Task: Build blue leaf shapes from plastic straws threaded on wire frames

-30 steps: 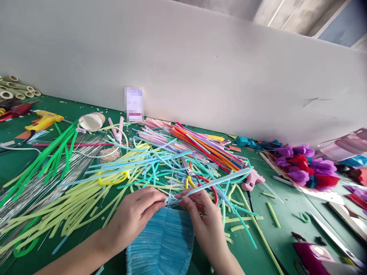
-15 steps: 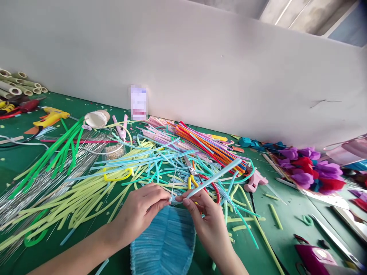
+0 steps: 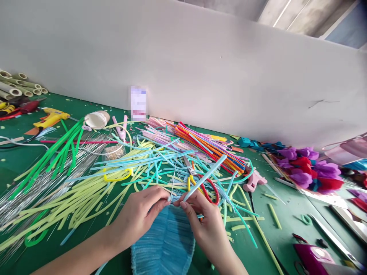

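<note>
Since the earlier frame, my right hand (image 3: 200,215) has swung the pale blue stem (image 3: 205,177) steeper; my left hand (image 3: 140,214) pinches the blue leaf (image 3: 166,244) tip beside it, mostly wound, tip unfinished.

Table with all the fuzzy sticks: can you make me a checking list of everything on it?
Surface: green table top, speckled with small scraps.
Job's things: light blue fuzzy leaf-shaped piece; light blue pipe cleaner slanting up from the right hand; thin silver wire rising at the pinch.
Clutter: pale yellow fuzzy strips, green stems, orange and pink stick bundle, purple and red felt flowers, red-handled scissors.
Hands: left hand and right hand pinch the leaf's top.
Cables: white cord; black cord from the pink glue gun.
Surroundings: plain grey wall board.
</note>
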`<act>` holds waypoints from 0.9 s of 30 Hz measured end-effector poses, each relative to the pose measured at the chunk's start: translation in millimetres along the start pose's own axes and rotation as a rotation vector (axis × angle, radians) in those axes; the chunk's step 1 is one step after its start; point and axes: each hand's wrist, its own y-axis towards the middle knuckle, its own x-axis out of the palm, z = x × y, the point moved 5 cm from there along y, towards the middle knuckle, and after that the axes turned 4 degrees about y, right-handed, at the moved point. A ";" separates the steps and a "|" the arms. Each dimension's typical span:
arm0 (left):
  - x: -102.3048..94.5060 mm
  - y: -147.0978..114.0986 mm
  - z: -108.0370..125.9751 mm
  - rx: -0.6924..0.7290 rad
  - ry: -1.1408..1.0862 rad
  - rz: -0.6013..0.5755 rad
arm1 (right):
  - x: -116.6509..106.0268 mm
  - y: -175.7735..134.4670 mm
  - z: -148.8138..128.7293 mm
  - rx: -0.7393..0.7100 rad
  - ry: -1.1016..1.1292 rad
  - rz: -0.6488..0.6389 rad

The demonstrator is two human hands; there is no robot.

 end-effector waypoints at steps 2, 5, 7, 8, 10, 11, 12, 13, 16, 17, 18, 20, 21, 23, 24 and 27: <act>2.4 -2.3 -1.9 -0.036 0.024 -0.030 | -0.3 -0.2 1.0 -0.025 -0.035 0.015; 5.5 -5.2 -3.7 -0.064 0.044 -0.072 | 1.2 -1.6 1.7 -0.079 -0.087 0.039; 6.4 -6.4 -3.4 -0.059 0.030 -0.071 | 4.3 -3.5 0.8 -0.130 -0.137 0.053; 6.3 -6.7 -2.7 -0.053 0.016 -0.056 | 5.9 -4.7 -0.3 -0.166 -0.161 0.072; 6.1 -6.7 -0.5 -0.038 -0.019 -0.024 | 9.3 -7.5 -3.6 -0.250 -0.197 0.121; 6.1 -6.4 1.2 -0.025 -0.039 -0.013 | 10.7 -9.1 -5.4 -0.292 -0.208 0.150; 6.0 -6.0 3.3 -0.007 -0.061 -0.004 | 12.0 -10.6 -6.8 -0.328 -0.216 0.177; 5.7 -5.4 5.6 0.014 -0.087 0.003 | 12.9 -11.9 -7.8 -0.355 -0.222 0.203; 3.7 -3.1 9.7 0.035 -0.170 0.006 | 13.0 -14.7 -8.6 -0.387 -0.222 0.262; 2.8 -2.4 9.7 0.022 -0.194 0.003 | 12.3 -15.4 -8.8 -0.391 -0.214 0.275; 2.0 -1.9 9.4 0.007 -0.212 -0.003 | 11.7 -16.1 -9.2 -0.399 -0.205 0.280; 0.6 -1.9 9.3 -0.001 -0.230 -0.009 | 11.1 -17.1 -11.0 -0.424 -0.199 0.275; 0.0 -2.4 10.2 0.018 -0.227 -0.010 | 11.0 -17.4 -12.3 -0.440 -0.204 0.269; 0.6 -4.1 13.4 0.085 -0.196 -0.024 | 10.6 -17.4 -14.7 -0.469 -0.215 0.264; 1.5 -4.9 14.8 0.116 -0.172 -0.035 | 10.2 -17.2 -15.7 -0.482 -0.218 0.266; 3.9 -5.9 17.7 0.175 -0.107 -0.062 | 9.0 -16.0 -16.6 -0.505 -0.208 0.267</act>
